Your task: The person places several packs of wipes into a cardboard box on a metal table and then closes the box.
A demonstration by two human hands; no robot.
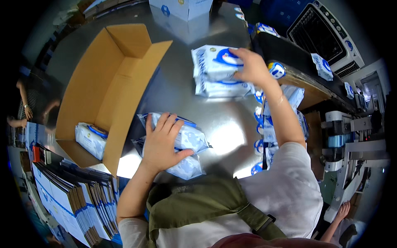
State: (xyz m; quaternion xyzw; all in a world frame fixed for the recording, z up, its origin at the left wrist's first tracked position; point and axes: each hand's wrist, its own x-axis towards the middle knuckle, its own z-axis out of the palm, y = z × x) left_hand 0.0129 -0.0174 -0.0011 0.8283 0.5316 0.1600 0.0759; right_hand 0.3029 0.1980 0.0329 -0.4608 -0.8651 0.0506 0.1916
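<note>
Fingers spread, my left hand (161, 144) lies over a white and blue wet wipes pack (190, 138), with the thumb apart. A second wipes pack (186, 167) shows just below it, partly covered by the hand. Farther right, my right hand (253, 68) grips the right end of another wipes pack (215, 62) between thumb and fingers. That pack rests on or against one more wipes pack (225, 89) on the metal table (178, 82). Left of my hands, an open cardboard box (95, 87) lies with its opening toward me and holds a single wipes pack (90, 138) at its near end.
Flattened cartons (74, 202) stand stacked at lower left. A white carton (182, 9) sits at the far edge. On the right run a dark conveyor (285, 51) carrying packs and a machine (335, 140). Round stickers (259, 146) line the table's right edge. Other people's arms show at both sides.
</note>
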